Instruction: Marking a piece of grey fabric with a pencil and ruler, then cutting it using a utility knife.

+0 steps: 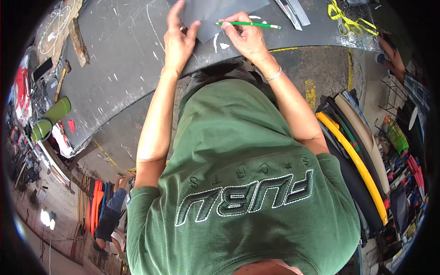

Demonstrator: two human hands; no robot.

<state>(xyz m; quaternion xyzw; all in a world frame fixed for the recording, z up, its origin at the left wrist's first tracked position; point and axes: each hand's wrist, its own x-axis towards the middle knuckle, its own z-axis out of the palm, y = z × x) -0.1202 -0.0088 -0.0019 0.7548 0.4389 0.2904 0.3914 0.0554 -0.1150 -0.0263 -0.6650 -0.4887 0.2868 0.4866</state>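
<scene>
A dark grey flexible sheet (208, 16) lies on the worktable at the top of the view, one corner pointing toward me. My left hand (179, 40) rests at its left edge, thumb and forefinger spread apart; the other fingertips are partly out of view. Between the fingers of my right hand (246, 40) is a green pencil (262, 24), its sharpened tip pointing left over the sheet. Small white scraps (224, 46) lie beside the sheet near the table's front edge. Right of the pencil sits a utility knife (288, 10) next to a metal strip.
Scratched dark worktable (119, 59) spans the top. A yellow tape measure (350, 20) lies tangled on its right end. Leftward are a hammer (60, 82), a wooden piece (79, 42) and a green roll (51, 118). Material rolls (355, 158) stand right; other people are on both sides.
</scene>
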